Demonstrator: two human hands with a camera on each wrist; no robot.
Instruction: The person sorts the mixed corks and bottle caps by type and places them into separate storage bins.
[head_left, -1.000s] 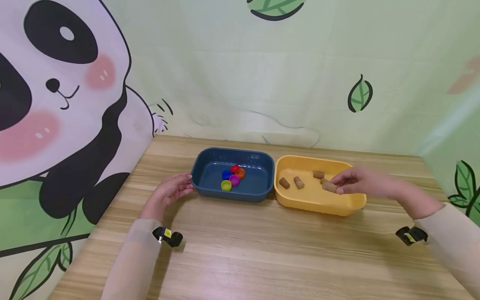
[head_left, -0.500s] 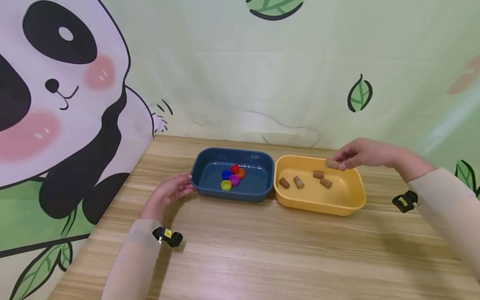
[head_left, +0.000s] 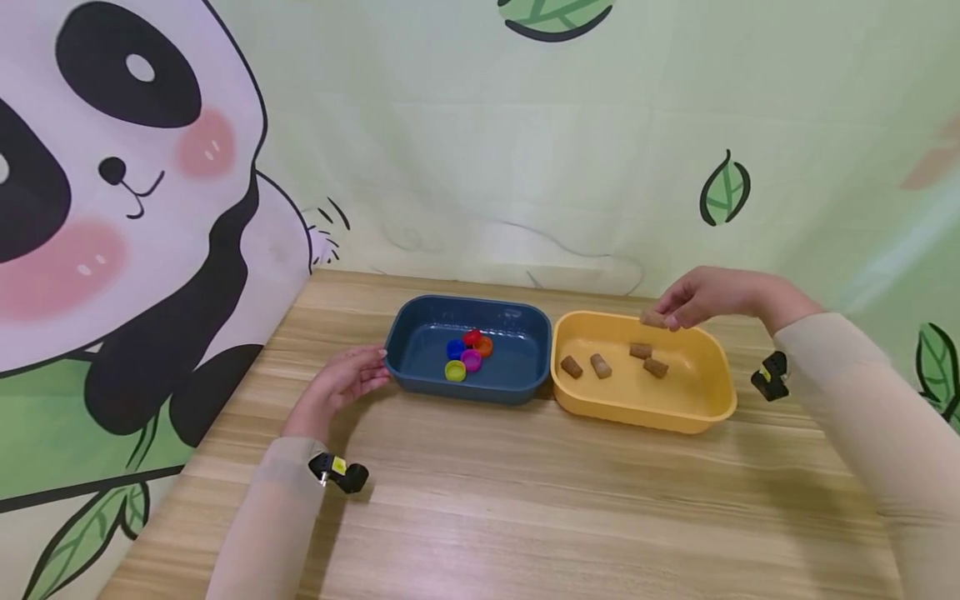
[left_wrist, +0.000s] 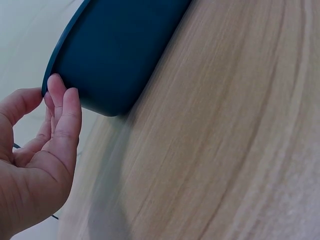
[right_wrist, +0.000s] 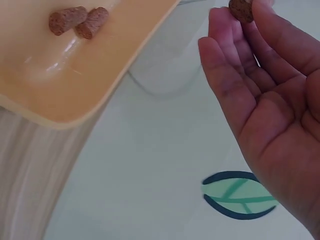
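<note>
My left hand [head_left: 343,383] pinches the left rim of a dark blue plastic bin [head_left: 468,392]; in the left wrist view the thumb is at the rim and the fingers lie against the outer wall. A cork [head_left: 652,319] sits between the thumb and fingertips of my right hand [head_left: 712,296], above the back rim of a yellow bin [head_left: 645,418]. The end of that cork shows at the top of the right wrist view. Several more corks lie on the yellow bin's floor, among them a lighter one [head_left: 600,366] and a darker one [head_left: 572,367].
Small round coloured caps lie bunched in the blue bin, including a yellow-green one [head_left: 455,371] and a red one [head_left: 472,337]. Both bins stand side by side on a wood-grain table [head_left: 510,500]. A printed panda backdrop [head_left: 480,167] rises behind the table's far edge.
My right hand has lifted a cork from inside the yellow bin and carried it back and slightly left, over the far rim. The left hand keeps its place on the blue bin.
</note>
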